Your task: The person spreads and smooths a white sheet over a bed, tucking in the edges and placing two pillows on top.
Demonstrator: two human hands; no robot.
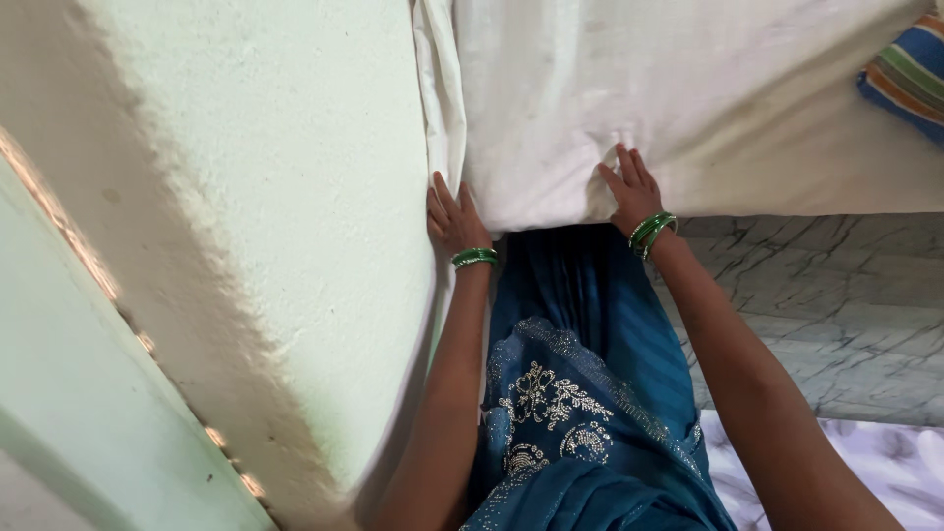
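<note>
Currently, both hands lie flat with fingers spread on the white bedsheet point(688, 88) at the mattress edge: left hand point(452, 218) beside the pale green wall point(246, 197), right hand point(634, 189) further along. Press evenly; keep the fabric taut.

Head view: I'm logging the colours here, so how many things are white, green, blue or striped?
White: 1, the white sheet
Green: 2, bangle sets on the left hand and the right hand
Blue: 1, the embroidered blue garment
Striped: 1, the striped cloth
Total: 5
</note>
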